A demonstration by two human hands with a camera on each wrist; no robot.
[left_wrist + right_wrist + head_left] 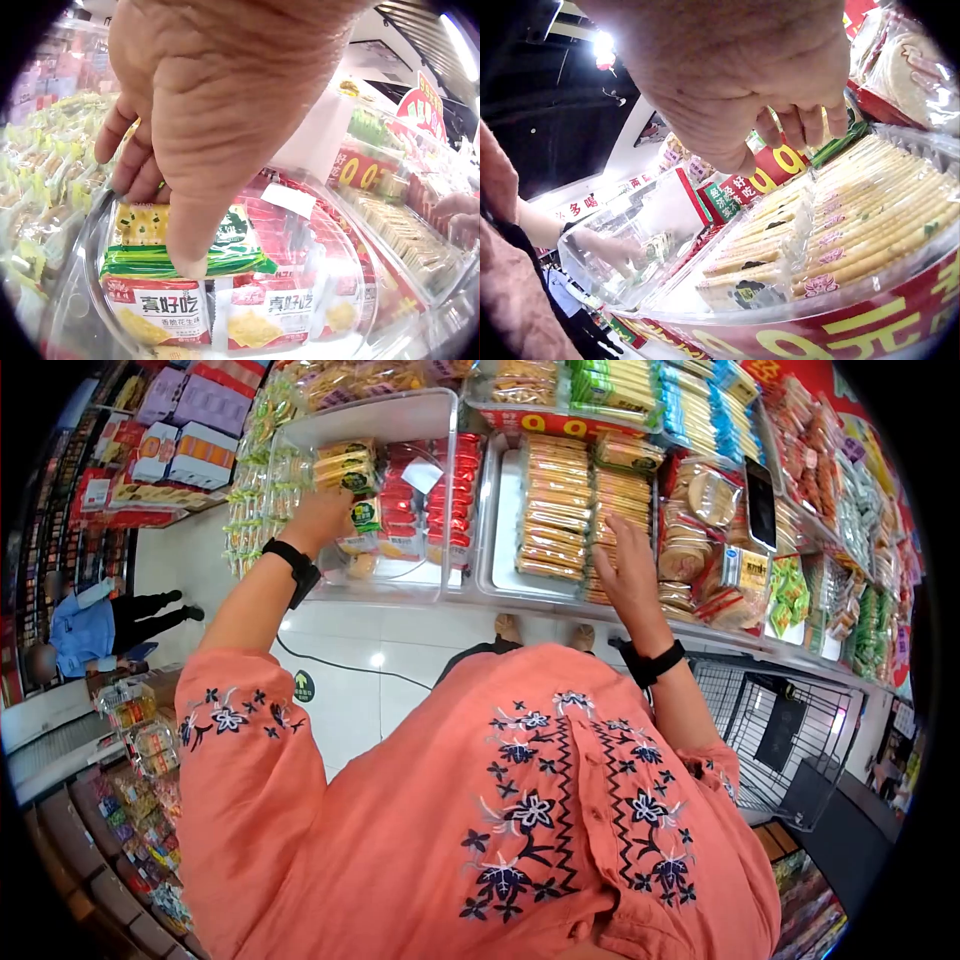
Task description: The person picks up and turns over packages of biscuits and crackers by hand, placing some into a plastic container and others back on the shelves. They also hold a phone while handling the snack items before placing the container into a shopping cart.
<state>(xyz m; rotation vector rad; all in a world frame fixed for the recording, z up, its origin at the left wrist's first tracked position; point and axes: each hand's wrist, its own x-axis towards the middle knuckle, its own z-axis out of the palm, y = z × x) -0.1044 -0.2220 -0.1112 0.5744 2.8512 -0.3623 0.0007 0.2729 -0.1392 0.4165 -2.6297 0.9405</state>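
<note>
My left hand (322, 517) reaches into the left clear bin (360, 415) and pinches a yellow and green snack packet (135, 259). In the left wrist view its thumb (189, 251) lies across the packet's front, with the fingers behind. White and red snack packets (161, 311) lie just below it. My right hand (628, 565) is over the near right part of the neighbouring bin (488, 530), its fingers loosely bent. Beneath it, long rows of thin wrapped biscuits (877, 217) stand on edge; the right hand holds nothing visible.
Red packets (466, 480) fill the left bin's right side. Round wrapped flatbreads (687, 550) and a phone-like dark device (760, 505) are at the right. A wire cart (740, 720) stands below right; a person in blue (85, 630) is far left. A black cable (345, 666) crosses the floor.
</note>
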